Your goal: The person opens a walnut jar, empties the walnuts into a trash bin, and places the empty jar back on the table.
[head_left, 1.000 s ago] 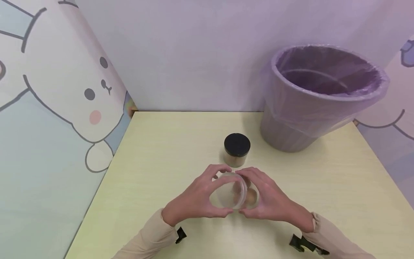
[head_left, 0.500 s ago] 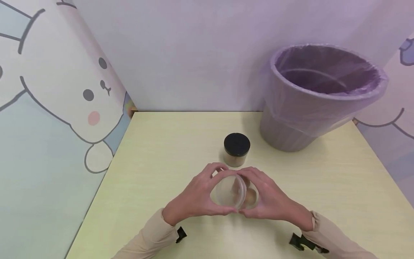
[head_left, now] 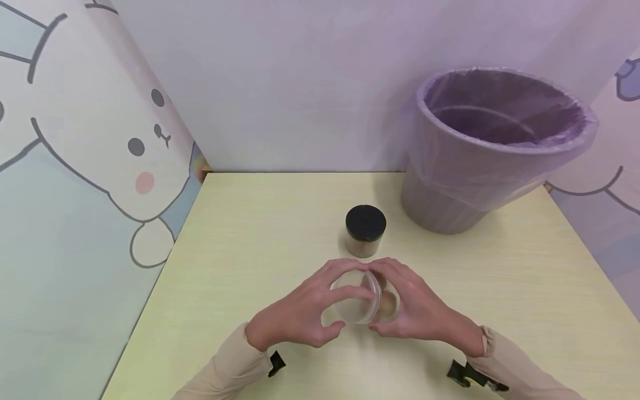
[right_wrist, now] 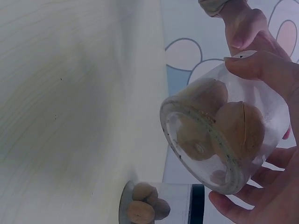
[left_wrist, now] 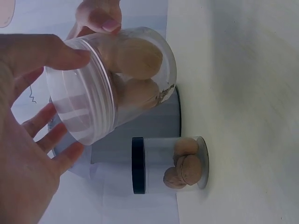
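Note:
A clear jar (right_wrist: 243,126) with several walnuts (right_wrist: 240,123) inside is held tilted off the table, its bottom turned down toward the right. My right hand (head_left: 412,303) grips the jar's body, thumb on the near side and fingers round the far side. A translucent screw lid (left_wrist: 77,98) covers the jar's upper left end. My left hand (head_left: 305,308) spreads around this lid, one finger reaching across its top. In the head view the left thumb stands a little off the rim; in the left wrist view it overlaps the lid.
A second clear jar (left_wrist: 161,163) with a black lid (head_left: 366,223) and several walnuts (left_wrist: 187,168) stands upright just beyond my hands. At the back right is a large bin (head_left: 445,194) with a plastic liner. Walls border the pale table (head_left: 250,233).
My left fingers and thumb closed round the lid, then the thumb came off the rim and one finger moved across the top. The right hand keeps its grip on the jar, nearly still.

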Demonstrator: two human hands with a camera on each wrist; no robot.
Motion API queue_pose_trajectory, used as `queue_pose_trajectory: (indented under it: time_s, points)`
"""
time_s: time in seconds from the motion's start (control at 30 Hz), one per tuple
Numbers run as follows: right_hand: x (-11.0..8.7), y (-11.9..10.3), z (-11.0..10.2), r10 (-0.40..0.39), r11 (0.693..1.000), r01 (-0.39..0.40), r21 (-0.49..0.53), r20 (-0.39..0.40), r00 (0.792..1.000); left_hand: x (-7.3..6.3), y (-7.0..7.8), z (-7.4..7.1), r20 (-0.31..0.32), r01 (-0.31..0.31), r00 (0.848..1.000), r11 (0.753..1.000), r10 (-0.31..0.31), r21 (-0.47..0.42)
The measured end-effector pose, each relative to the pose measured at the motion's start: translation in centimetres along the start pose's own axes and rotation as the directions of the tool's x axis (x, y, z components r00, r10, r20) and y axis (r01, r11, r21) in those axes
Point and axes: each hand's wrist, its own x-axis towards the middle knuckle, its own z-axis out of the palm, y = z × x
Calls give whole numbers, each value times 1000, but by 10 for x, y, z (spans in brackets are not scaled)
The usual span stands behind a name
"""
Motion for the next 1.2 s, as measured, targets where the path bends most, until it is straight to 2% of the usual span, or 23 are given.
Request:
queue_pose_trajectory:
  time_s: [0.13, 0.23, 0.43, 0.57, 0.7, 0.8, 0.93, 1.03, 1.1, 1.2]
  points:
    - [0, 0, 0, -4, 1000, 4, 4, 2, 1000, 0, 0, 2, -14, 25, 1000, 1000, -24, 12]
    - [0, 0, 0, 0, 1000, 0, 6, 4, 1000, -1, 1, 4, -39, 81, 996, 997, -80, 19]
    - [-1, 0, 2, -8, 1000, 8, 3, 0, 1000, -3, 1, 10, -83, 209, 975, 978, -207, 9]
    - [-2, 0, 2, -7, 1000, 7, 1, -1, 1000, -4, 1, 12, -105, 241, 965, 970, -239, 15]
    - [-2, 0, 2, 0, 1000, 0, 5, 1, 1000, -4, 0, 13, -132, 236, 964, 971, -230, 33]
    - [-3, 0, 2, 1, 1000, -1, 6, 1, 1000, -3, 0, 11, -124, 204, 972, 978, -198, 40]
    - [-3, 0, 2, 2, 1000, -2, 0, 2, 1000, -1, 0, 6, -67, 82, 995, 996, -80, 25]
    - [-3, 0, 2, 3, 1000, -3, -2, 4, 1000, -1, 0, 5, -27, 6, 1000, 1000, -6, 6]
    - [-3, -1, 2, 4, 1000, -4, 0, 8, 1000, -1, 0, 4, -17, 0, 1000, 1000, 0, -3]
    - [-3, -1, 2, 10, 1000, -10, 5, 11, 1000, -3, 0, 4, -22, 43, 999, 999, -43, -4]
